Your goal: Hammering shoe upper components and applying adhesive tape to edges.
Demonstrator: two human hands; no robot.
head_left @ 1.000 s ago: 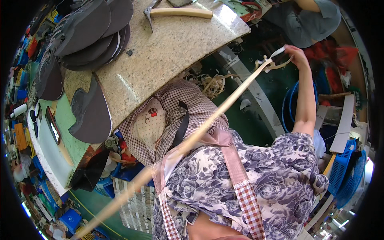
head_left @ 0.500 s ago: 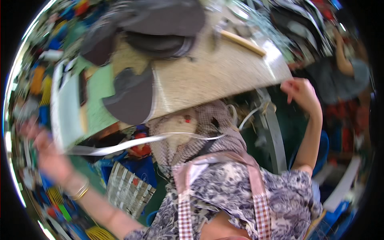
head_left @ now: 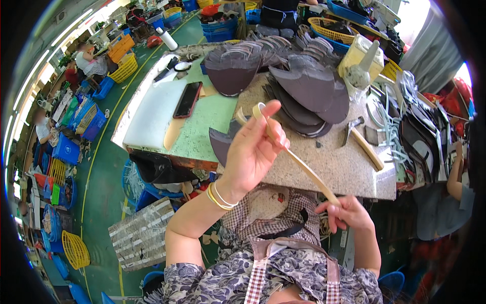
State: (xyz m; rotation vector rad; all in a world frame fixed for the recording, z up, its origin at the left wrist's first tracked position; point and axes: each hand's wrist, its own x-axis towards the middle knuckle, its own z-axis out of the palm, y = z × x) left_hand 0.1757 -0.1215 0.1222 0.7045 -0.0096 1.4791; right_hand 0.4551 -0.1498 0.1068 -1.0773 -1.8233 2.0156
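Observation:
A narrow cream strip stretches on a slant between my hands, above the front edge of the table. My left hand grips its upper part, with the strip's far end curling in a loop round the raised fingers. At the lower right end, my right hand pinches the strip between thumb and fingers. Behind my left hand lies a single dark grey curved piece, partly hidden by that hand. Stacks of similar dark pieces lie farther back on the table.
A wooden-handled hammer lies on the stone tabletop at the right, near pale strips. A phone rests on the green board. Behind stands a yellowish container. Another person's arm shows at far right.
My left hand has swung from the far left to the middle, over the table edge. My right hand has come down and inward onto the strip. The view has shifted and sharpened.

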